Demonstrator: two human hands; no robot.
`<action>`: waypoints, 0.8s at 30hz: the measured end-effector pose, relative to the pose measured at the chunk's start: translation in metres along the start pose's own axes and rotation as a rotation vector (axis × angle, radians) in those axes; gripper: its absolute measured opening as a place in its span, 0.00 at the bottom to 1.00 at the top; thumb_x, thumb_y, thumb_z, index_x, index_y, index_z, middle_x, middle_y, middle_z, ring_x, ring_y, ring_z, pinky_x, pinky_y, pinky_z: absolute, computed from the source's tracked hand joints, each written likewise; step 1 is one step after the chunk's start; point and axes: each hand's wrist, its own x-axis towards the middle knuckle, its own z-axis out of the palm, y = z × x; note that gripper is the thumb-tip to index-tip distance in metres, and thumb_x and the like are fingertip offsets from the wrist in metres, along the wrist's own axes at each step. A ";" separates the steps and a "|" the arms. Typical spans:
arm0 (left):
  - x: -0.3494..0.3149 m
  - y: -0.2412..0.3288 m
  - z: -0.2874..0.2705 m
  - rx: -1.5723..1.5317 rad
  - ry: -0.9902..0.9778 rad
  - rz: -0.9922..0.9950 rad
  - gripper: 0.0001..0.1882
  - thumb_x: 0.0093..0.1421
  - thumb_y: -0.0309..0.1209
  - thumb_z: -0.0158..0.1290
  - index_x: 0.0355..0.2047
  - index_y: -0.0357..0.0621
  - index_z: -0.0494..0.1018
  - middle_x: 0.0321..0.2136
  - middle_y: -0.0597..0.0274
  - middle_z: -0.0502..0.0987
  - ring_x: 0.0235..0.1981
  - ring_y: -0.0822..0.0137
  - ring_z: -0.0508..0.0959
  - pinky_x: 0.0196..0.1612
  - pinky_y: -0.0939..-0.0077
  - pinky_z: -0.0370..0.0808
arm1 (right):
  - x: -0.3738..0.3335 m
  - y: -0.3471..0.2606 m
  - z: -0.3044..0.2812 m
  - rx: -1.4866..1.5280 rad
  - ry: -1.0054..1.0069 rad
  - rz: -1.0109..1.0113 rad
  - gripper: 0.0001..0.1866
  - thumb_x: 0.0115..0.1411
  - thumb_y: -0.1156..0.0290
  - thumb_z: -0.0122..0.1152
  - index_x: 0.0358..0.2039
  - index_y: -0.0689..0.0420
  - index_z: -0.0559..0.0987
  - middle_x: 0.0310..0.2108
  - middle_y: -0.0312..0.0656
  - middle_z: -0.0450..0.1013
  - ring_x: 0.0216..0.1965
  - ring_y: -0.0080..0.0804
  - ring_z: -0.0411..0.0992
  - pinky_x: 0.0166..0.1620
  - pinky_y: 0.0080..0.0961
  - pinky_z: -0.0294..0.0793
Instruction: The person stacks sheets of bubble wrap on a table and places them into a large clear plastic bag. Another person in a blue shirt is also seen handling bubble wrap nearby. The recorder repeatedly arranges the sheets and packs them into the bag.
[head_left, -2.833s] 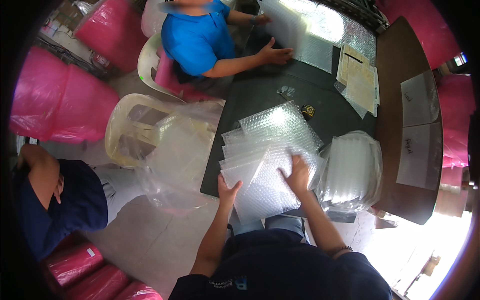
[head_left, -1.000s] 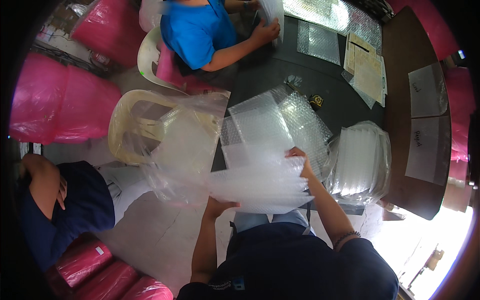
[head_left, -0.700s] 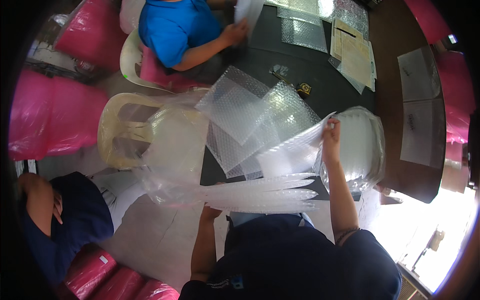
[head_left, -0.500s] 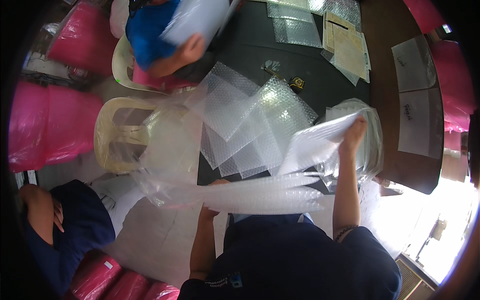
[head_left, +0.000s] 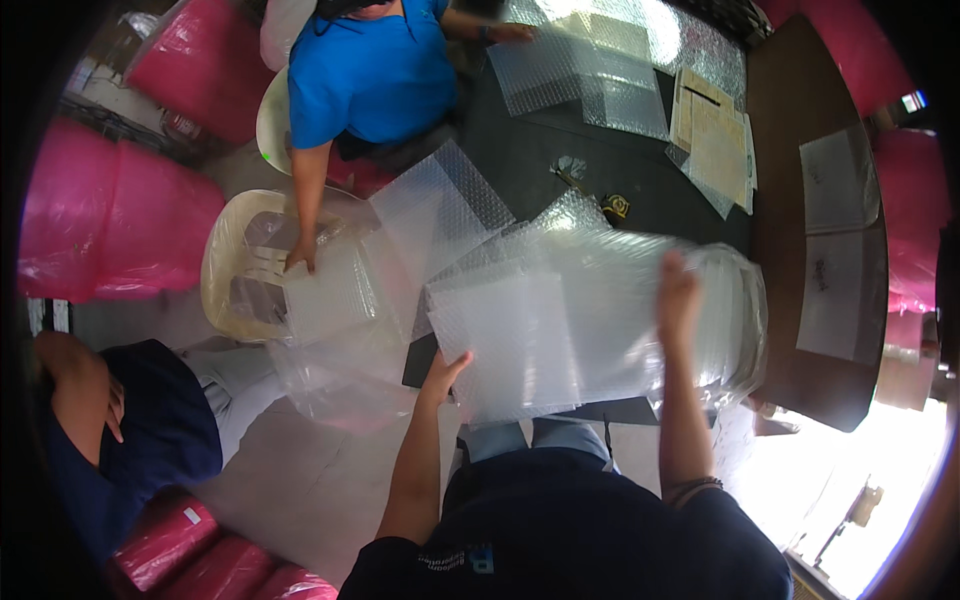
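Observation:
My left hand [head_left: 445,378] pinches the near left edge of a stack of clear bubble wrap sheets [head_left: 505,345], thumb on top. The stack lies tilted over the dark table's near edge. My right hand [head_left: 680,300] is smeared by motion above the right end of the sheets, next to a clear plastic bag [head_left: 735,320] with more sheets in it. Whether its fingers grip anything does not show. Loose bubble wrap sheets [head_left: 440,205] lie beyond the stack.
A person in blue [head_left: 375,75] reaches toward sheets on a cream chair [head_left: 235,255]. On the dark table [head_left: 520,140] are a tape measure [head_left: 615,206] and a clipboard [head_left: 712,140]. Another person [head_left: 150,410] sits at left. Pink rolls [head_left: 70,210] stand behind.
My left hand's fanned stack has turned flat. The bundle formerly in my right hand is no longer distinct, and that hand has moved slightly left and down. The person in blue has lowered a raised bundle.

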 end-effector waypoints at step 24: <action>-0.010 0.017 0.038 -0.039 0.093 0.040 0.42 0.35 0.35 0.71 0.47 0.32 0.60 0.39 0.54 0.73 0.41 0.65 0.74 0.45 0.73 0.71 | 0.028 0.033 0.288 -0.459 -0.526 0.007 0.34 0.33 0.62 0.75 0.41 0.60 0.71 0.34 0.49 0.74 0.37 0.45 0.73 0.41 0.32 0.72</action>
